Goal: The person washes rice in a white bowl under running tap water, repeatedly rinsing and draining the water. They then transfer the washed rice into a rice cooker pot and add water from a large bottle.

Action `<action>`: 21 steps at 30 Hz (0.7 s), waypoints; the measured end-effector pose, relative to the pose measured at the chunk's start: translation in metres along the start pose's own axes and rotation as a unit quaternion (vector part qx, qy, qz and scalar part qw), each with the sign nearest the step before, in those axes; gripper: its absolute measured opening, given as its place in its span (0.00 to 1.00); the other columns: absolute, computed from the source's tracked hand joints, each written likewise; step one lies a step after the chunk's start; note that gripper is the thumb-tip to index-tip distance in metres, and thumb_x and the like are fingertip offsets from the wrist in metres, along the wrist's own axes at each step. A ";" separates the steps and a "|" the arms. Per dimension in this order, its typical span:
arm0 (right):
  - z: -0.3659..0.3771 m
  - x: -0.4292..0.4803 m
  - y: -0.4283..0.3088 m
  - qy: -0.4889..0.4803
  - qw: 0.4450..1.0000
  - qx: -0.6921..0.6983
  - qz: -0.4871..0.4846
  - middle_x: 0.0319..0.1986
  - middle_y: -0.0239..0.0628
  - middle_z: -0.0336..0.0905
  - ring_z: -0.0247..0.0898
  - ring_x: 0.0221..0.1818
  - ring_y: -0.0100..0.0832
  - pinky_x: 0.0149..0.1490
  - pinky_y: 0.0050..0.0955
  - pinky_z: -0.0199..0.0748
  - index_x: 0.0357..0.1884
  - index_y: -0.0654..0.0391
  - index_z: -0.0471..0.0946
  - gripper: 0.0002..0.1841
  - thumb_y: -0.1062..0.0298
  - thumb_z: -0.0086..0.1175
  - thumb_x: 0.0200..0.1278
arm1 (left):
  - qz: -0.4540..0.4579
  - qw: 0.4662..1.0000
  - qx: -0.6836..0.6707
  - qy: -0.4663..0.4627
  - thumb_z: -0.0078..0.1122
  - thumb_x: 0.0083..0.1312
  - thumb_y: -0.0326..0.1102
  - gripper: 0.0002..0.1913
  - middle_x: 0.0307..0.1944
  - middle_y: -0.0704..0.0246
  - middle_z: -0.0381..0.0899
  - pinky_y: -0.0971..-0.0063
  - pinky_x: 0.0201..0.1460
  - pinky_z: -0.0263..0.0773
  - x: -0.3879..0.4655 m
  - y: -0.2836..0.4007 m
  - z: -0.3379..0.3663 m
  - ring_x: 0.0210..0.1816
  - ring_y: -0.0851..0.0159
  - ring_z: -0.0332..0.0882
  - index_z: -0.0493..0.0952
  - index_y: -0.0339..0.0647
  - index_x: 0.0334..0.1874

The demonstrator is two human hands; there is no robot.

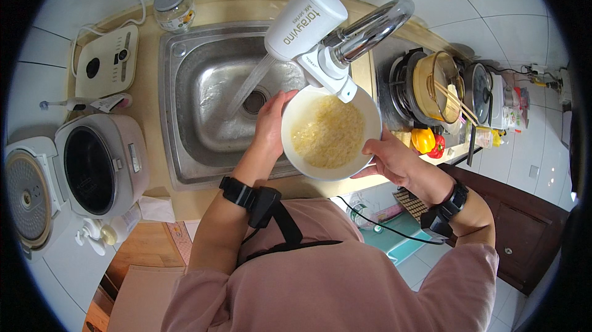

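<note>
Both my hands hold a white bowl containing pale yellowish wet grains, which look like rice. My left hand grips its left side over the steel sink; my right hand holds its lower right rim, thumb on top. Just above the bowl's upper rim is a white Torayvino water filter, fitted to a chrome faucet. A stream of water runs from the filter into the sink, left of the bowl, near the drain.
On the left stand an open rice cooker, an induction hob and a lidded glass jar. To the right, a glass pot with chopsticks sits on the stove, beside yellow and red bell peppers. A cable hangs near my right wrist.
</note>
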State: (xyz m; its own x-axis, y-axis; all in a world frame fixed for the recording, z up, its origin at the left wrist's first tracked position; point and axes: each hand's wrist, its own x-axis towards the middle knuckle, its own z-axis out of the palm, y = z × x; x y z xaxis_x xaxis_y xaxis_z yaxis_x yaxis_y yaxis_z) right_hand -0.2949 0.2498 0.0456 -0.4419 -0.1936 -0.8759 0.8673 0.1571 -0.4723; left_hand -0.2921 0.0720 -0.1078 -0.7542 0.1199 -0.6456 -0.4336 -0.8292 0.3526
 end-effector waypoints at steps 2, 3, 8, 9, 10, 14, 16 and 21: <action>0.003 -0.001 -0.002 0.008 1.000 -0.009 -0.004 0.56 0.44 0.59 0.71 0.49 0.43 0.44 0.44 0.78 0.64 0.51 0.42 0.35 0.79 0.41 0.54 | -0.006 1.000 -0.002 -0.003 0.43 0.68 0.41 0.18 0.41 0.64 0.77 0.75 0.44 0.72 0.000 0.001 -0.001 0.40 0.68 0.75 0.73 0.32 0.46; 0.005 -0.002 -0.002 0.007 1.000 -0.013 -0.001 0.56 0.44 0.59 0.71 0.49 0.43 0.44 0.44 0.78 0.64 0.51 0.41 0.35 0.79 0.40 0.54 | -0.008 1.000 -0.001 -0.004 0.43 0.68 0.41 0.18 0.41 0.64 0.77 0.75 0.44 0.72 0.000 0.001 -0.002 0.40 0.68 0.76 0.73 0.32 0.46; 0.010 -0.003 -0.007 0.010 0.999 -0.028 0.020 0.56 0.43 0.58 0.72 0.47 0.41 0.44 0.40 0.79 0.64 0.49 0.40 0.35 0.78 0.40 0.55 | -0.017 1.000 -0.004 0.000 0.43 0.68 0.42 0.18 0.40 0.64 0.77 0.74 0.45 0.72 0.005 -0.002 -0.009 0.40 0.67 0.76 0.74 0.32 0.46; 0.010 -0.003 -0.008 0.009 0.999 -0.029 0.028 0.57 0.43 0.58 0.72 0.47 0.41 0.44 0.40 0.79 0.64 0.49 0.40 0.35 0.78 0.40 0.55 | -0.019 1.000 -0.007 -0.001 0.44 0.68 0.42 0.18 0.40 0.64 0.78 0.74 0.45 0.72 0.005 -0.003 -0.010 0.40 0.67 0.76 0.74 0.32 0.46; 0.011 -0.003 -0.008 0.010 0.999 -0.031 0.033 0.57 0.43 0.58 0.72 0.47 0.41 0.45 0.39 0.79 0.64 0.49 0.40 0.35 0.78 0.40 0.56 | -0.022 1.000 -0.011 -0.003 0.44 0.68 0.42 0.18 0.40 0.64 0.78 0.74 0.45 0.72 0.006 -0.003 -0.011 0.40 0.67 0.76 0.74 0.32 0.46; 0.013 -0.002 -0.011 0.012 0.998 -0.041 0.040 0.57 0.43 0.57 0.73 0.46 0.41 0.45 0.39 0.79 0.65 0.48 0.39 0.36 0.78 0.41 0.56 | -0.024 1.000 -0.016 0.001 0.44 0.68 0.41 0.17 0.40 0.64 0.78 0.74 0.45 0.72 0.006 -0.001 -0.012 0.39 0.67 0.76 0.74 0.32 0.46; 0.014 -0.001 -0.012 0.009 0.998 -0.039 0.045 0.57 0.43 0.57 0.73 0.46 0.42 0.45 0.39 0.78 0.65 0.48 0.39 0.36 0.78 0.41 0.56 | -0.024 1.000 -0.018 0.002 0.44 0.68 0.41 0.17 0.40 0.64 0.78 0.74 0.44 0.72 0.005 0.000 -0.012 0.39 0.67 0.76 0.74 0.32 0.46; 0.010 0.002 -0.010 0.012 0.998 -0.033 0.048 0.57 0.43 0.58 0.72 0.47 0.42 0.47 0.41 0.77 0.65 0.48 0.40 0.36 0.78 0.41 0.56 | -0.029 0.999 -0.020 0.012 0.44 0.68 0.41 0.17 0.39 0.64 0.78 0.74 0.43 0.72 0.004 0.001 -0.012 0.39 0.67 0.76 0.74 0.32 0.46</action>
State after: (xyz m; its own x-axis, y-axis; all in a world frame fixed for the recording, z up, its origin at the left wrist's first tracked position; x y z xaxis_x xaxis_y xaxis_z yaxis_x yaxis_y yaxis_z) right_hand -0.3018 0.2378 0.0493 -0.3645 -0.1516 -0.9188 0.8890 0.2372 -0.3918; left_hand -0.2900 0.0651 -0.1182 -0.7169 0.1558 -0.6796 -0.4557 -0.8424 0.2875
